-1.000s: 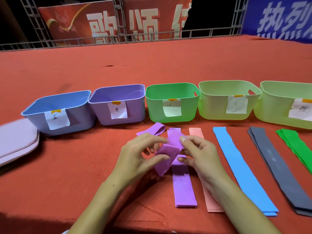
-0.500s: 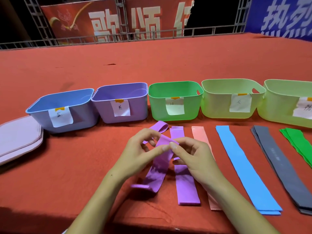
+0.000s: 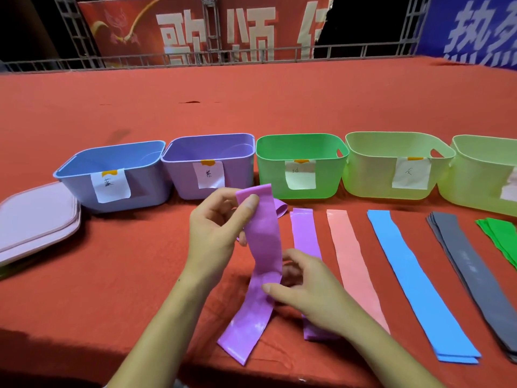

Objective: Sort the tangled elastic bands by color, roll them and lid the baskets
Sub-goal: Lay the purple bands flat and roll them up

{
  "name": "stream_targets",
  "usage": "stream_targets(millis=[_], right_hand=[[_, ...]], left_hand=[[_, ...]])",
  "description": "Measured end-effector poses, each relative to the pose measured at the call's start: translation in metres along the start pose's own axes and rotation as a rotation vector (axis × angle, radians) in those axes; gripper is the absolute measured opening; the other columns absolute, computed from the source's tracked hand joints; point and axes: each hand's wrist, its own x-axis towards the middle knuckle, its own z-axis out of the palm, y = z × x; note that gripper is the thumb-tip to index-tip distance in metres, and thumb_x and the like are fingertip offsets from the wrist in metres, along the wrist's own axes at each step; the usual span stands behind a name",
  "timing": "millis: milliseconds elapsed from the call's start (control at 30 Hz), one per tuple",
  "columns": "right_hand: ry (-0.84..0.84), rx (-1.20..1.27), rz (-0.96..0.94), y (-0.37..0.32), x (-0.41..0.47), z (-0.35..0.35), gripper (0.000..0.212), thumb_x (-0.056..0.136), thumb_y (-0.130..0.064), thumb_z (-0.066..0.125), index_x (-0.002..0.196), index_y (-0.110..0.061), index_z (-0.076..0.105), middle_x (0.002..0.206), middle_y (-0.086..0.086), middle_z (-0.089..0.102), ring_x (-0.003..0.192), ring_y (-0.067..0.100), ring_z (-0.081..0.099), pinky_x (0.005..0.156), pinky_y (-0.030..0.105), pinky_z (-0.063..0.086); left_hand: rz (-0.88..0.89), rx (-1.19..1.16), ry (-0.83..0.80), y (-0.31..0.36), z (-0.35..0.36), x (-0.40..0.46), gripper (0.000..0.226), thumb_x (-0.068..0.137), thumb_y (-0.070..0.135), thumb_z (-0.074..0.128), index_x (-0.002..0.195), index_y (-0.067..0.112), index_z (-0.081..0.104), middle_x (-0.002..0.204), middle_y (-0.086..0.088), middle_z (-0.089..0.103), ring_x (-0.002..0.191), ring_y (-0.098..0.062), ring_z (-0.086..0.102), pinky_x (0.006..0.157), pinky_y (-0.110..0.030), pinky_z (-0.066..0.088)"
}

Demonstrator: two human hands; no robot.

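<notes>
Red cloth bench [image 3: 140, 275] fills the view; red and blue banners [image 3: 212, 29] and metal truss behind. Five baskets in a row: blue [image 3: 112, 175], purple [image 3: 209, 163], green [image 3: 302, 163], two pale green [image 3: 391, 163]. Pink lids [image 3: 36, 219] stacked far left. Flat bands lie side by side on the bench: blue band [image 3: 419, 287], grey [image 3: 470, 264], pink [image 3: 352, 264], green band [image 3: 500, 239], purple one [image 3: 305, 233]. Left hand [image 3: 215, 233] pinches top of held purple band [image 3: 263, 247], lifted upright; lower end rests on the bench. Right hand [image 3: 305, 289] grip pinches its middle.
</notes>
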Motion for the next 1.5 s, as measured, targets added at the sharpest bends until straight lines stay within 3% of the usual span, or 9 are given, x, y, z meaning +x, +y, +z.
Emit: stream_targets(millis=[133,333,567,800,900,1133,1267,1400,1500], right_hand=[[-0.029,-0.071,-0.062,-0.005,-0.002,0.001,0.016,0.088,-0.027,0.078,0.089,-0.019,0.064,0.075,-0.006,0.061,0.070,0.005,0.051,0.069,0.033,0.052],[-0.165,0.044,0.036,-0.023,-0.012,-0.008,0.008,0.104,-0.023,0.065,0.100,-0.020,0.059,0.078,-0.019,0.063,0.063,0.002,0.049,0.059,0.016,0.040],[-0.207,0.026,0.059,-0.032,-0.031,-0.029,0.035,0.097,-0.008,0.070,0.127,-0.022,0.059,0.114,-0.005,0.074,0.102,0.015,0.075,0.096,0.041,0.061],[-0.191,0.128,0.164,-0.019,-0.054,-0.053,0.069,0.100,-0.010,0.067,0.144,-0.054,0.038,0.115,0.001,0.075,0.092,0.039,0.078,0.082,0.059,0.064],[-0.146,0.093,0.211,-0.013,-0.061,-0.063,0.087,0.097,-0.016,0.073,0.150,-0.063,0.022,0.111,0.001,0.077,0.081,0.036,0.080,0.081,0.054,0.065],[0.068,0.027,0.256,-0.012,-0.066,-0.063,0.029,0.097,-0.023,0.073,0.115,-0.036,0.055,0.070,-0.004,0.052,0.064,0.027,0.077,0.063,0.045,0.066],[0.064,-0.088,0.261,-0.015,-0.065,-0.063,0.009,0.097,-0.035,0.071,0.099,-0.029,0.065,0.063,-0.007,0.051,0.062,0.023,0.076,0.045,0.029,0.051],[-0.015,-0.114,0.260,-0.012,-0.064,-0.060,0.008,0.097,-0.031,0.067,0.105,-0.028,0.068,0.066,-0.003,0.059,0.065,0.024,0.077,0.065,0.047,0.064],[-0.063,-0.153,0.274,-0.010,-0.064,-0.057,0.015,0.095,-0.029,0.063,0.109,-0.029,0.068,0.073,0.005,0.069,0.069,0.022,0.077,0.073,0.042,0.063]], left_hand=[[-0.038,-0.074,0.149,0.001,-0.004,0.007,0.032,0.088,0.029,0.080,0.088,0.000,0.066,0.068,-0.013,0.045,0.049,-0.014,0.042,0.044,-0.024,0.038],[-0.091,-0.194,0.229,0.001,0.000,0.034,0.011,0.096,0.022,0.079,0.086,0.019,0.074,0.078,-0.008,0.057,0.065,-0.015,0.049,0.048,-0.024,0.042],[-0.106,-0.060,0.194,-0.032,0.040,0.079,0.014,0.095,0.021,0.082,0.092,0.009,0.076,0.079,-0.003,0.070,0.071,-0.012,0.057,0.055,-0.026,0.047],[-0.281,0.168,0.014,-0.106,0.078,0.086,0.018,0.093,0.025,0.084,0.088,0.008,0.081,0.075,-0.004,0.074,0.066,-0.011,0.059,0.062,-0.031,0.051],[-0.333,0.214,-0.021,-0.118,0.092,0.081,0.023,0.095,0.023,0.081,0.088,0.002,0.080,0.070,-0.007,0.069,0.058,-0.012,0.054,0.048,-0.023,0.047],[-0.445,0.288,-0.067,-0.139,0.098,0.085,0.019,0.096,0.017,0.080,0.078,0.012,0.076,0.062,0.005,0.065,0.054,-0.010,0.054,0.042,-0.022,0.050],[-0.473,0.293,-0.095,-0.140,0.098,0.085,0.016,0.092,0.013,0.085,0.083,0.009,0.072,0.061,-0.002,0.060,0.041,-0.004,0.050,0.039,-0.020,0.046],[-0.467,0.359,-0.138,-0.148,0.099,0.088,0.020,0.088,0.011,0.087,0.084,0.010,0.068,0.063,-0.004,0.059,0.042,-0.006,0.050,0.042,-0.021,0.046],[-0.437,0.421,-0.160,-0.158,0.097,0.090,0.023,0.086,0.021,0.090,0.078,0.016,0.070,0.068,-0.002,0.066,0.057,-0.014,0.054,0.058,-0.028,0.049]])
